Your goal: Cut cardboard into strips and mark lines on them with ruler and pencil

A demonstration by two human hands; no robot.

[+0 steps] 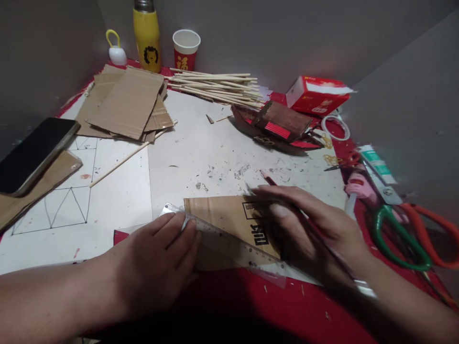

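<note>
My left hand (158,258) lies flat on the near end of a clear plastic ruler (229,241), pressing it onto a brown cardboard piece (229,215) with black print. My right hand (308,229) rests on the right part of that cardboard and grips a pencil (268,180) whose red tip points away from me, close to the ruler's edge. The hand looks blurred. The cardboard lies on a white sheet (201,153) over a red table cover (251,306).
A stack of cardboard pieces (125,102), a bundle of wooden sticks (218,86), a yellow bottle (147,36) and a red cup (185,50) stand at the back. A phone (34,153) lies left. A cardboard boat model (278,126), red box (315,95), glue tube (376,162) and scissors (405,239) lie right.
</note>
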